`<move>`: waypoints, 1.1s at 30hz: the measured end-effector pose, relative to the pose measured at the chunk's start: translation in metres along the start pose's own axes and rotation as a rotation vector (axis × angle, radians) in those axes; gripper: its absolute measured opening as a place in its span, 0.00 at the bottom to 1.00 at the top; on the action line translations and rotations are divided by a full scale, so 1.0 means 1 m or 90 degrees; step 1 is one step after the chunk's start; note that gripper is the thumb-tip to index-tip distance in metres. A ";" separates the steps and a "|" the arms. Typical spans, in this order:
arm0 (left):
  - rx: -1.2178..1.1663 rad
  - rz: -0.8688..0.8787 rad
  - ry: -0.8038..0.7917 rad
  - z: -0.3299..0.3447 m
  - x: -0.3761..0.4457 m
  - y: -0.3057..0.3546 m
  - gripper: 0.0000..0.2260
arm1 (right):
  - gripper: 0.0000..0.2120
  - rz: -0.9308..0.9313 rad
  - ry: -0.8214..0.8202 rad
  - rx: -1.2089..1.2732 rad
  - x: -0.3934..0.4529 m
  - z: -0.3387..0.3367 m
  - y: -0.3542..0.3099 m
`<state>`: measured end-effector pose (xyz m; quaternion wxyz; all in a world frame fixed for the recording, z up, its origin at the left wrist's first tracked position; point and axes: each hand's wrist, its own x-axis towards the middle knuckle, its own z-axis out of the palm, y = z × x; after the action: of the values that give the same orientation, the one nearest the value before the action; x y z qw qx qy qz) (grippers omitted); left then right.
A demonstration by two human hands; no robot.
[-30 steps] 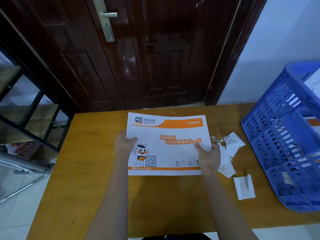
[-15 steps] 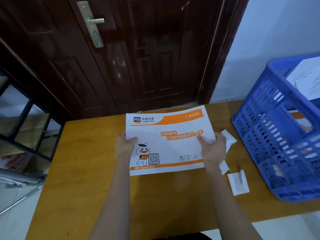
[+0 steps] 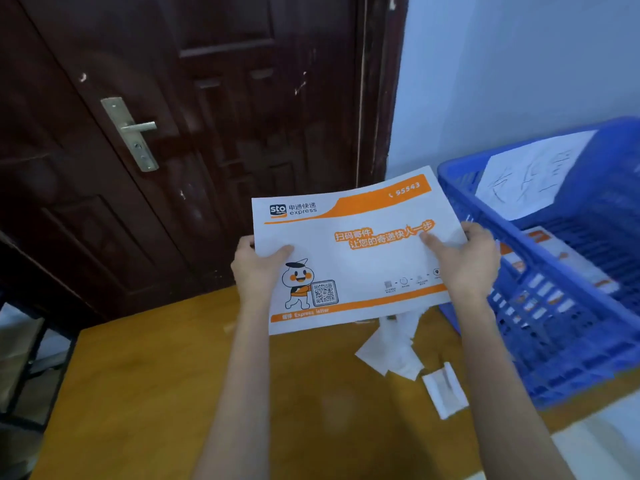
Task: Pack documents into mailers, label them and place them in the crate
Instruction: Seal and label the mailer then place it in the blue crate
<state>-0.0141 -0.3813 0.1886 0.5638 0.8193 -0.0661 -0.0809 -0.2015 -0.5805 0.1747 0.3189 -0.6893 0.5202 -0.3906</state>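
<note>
A white and orange express mailer (image 3: 349,258) hangs in the air above the table, printed side up, tilted slightly toward the right. My left hand (image 3: 256,268) grips its left edge with the thumb on top. My right hand (image 3: 464,261) grips its right edge, close to the rim of the blue plastic crate (image 3: 554,341) at the right. Inside the crate lie other mailers (image 3: 540,251) with orange print, and a white sheet with handwriting (image 3: 530,174) leans on its far wall.
The wooden table (image 3: 166,393) carries crumpled white paper strips (image 3: 391,348) and a small folded white piece (image 3: 443,389) near the crate. A dark wooden door (image 3: 194,140) stands behind the table. A metal shelf (image 3: 20,358) is at the left.
Both hands have lifted the mailer off the table and carried it up and to the right, toward the crate. The paper scraps it partly covered are now in view.
</note>
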 end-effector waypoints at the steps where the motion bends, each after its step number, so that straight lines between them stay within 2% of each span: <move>1: -0.010 0.008 -0.011 0.007 0.000 0.010 0.20 | 0.25 -0.005 0.014 0.002 0.008 -0.009 -0.003; 9: -0.054 0.081 -0.119 0.066 -0.022 0.072 0.16 | 0.26 0.040 0.104 -0.032 0.042 -0.090 -0.004; 19: -0.047 0.131 -0.244 0.162 -0.075 0.112 0.17 | 0.24 0.146 0.171 -0.075 0.076 -0.180 0.049; 26: -0.059 0.153 -0.249 0.254 -0.121 0.148 0.19 | 0.25 0.142 0.169 -0.085 0.152 -0.240 0.106; 29: -0.083 0.133 -0.236 0.294 -0.137 0.162 0.16 | 0.25 0.116 0.138 -0.100 0.195 -0.265 0.119; 33: -0.085 0.107 -0.197 0.340 -0.147 0.177 0.17 | 0.23 0.092 0.066 -0.095 0.255 -0.287 0.137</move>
<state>-0.2312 -0.7252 0.2434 0.6050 0.7492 -0.2145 -0.1629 -0.4764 -0.8713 0.2522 0.2665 -0.6506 0.6120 -0.3621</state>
